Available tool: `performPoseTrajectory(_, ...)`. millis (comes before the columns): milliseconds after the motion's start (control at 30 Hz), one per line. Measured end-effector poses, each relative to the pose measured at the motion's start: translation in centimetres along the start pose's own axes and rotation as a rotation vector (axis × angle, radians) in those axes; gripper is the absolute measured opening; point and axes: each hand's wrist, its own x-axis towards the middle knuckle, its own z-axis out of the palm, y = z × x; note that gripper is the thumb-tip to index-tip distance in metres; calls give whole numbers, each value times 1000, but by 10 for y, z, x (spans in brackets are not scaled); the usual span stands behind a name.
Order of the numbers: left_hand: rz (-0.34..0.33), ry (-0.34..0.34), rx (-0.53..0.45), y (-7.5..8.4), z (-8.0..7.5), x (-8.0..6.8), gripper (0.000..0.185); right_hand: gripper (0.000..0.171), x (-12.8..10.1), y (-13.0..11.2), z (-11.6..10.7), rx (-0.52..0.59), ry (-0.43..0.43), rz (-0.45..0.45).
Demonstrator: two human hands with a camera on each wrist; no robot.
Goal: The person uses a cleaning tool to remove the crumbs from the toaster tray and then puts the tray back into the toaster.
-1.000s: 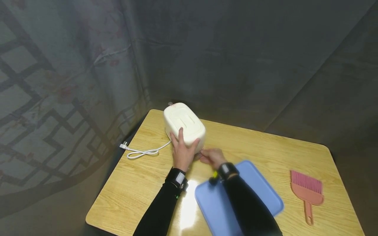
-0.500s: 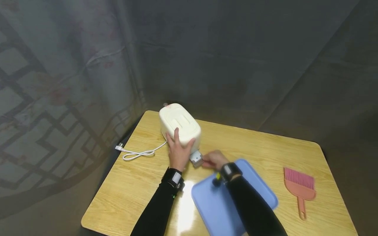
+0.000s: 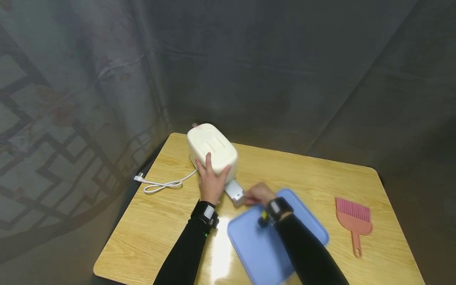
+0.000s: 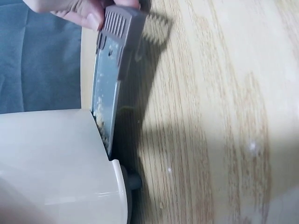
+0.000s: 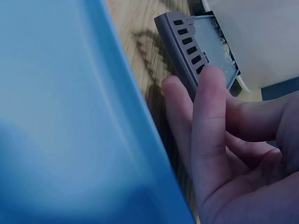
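- White power cord (image 3: 162, 184) lying slack on the wooden table (image 3: 320, 174), far left, unplugged.
- Cream toaster (image 3: 211, 151) standing near the table's back left corner.
- Left hand (image 3: 210, 183) spread flat against the toaster's near end, fingers straight, bracing it.
- Grey crumb tray (image 3: 234, 192) drawn most of the way out of the toaster's base, inner end apparently still in the slot; crumbs visible on it in the wrist views.
- Right hand (image 3: 259, 193) pinching the tray's slotted outer end between fingers and thumb.
- Blue tray (image 3: 306, 225) just beside, partly under the right forearm, near corner cut off.
- Pink brush (image 3: 354, 221) well apart, far right, untouched.
- Judged: pull-out nearly complete; emptying not yet begun.
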Motion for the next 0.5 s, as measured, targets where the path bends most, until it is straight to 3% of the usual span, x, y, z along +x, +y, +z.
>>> performPoseTrajectory(500, -6, -12, -18, 2, -4, 0, 91, 9, -11, 4, -13, -64, -53, 2)
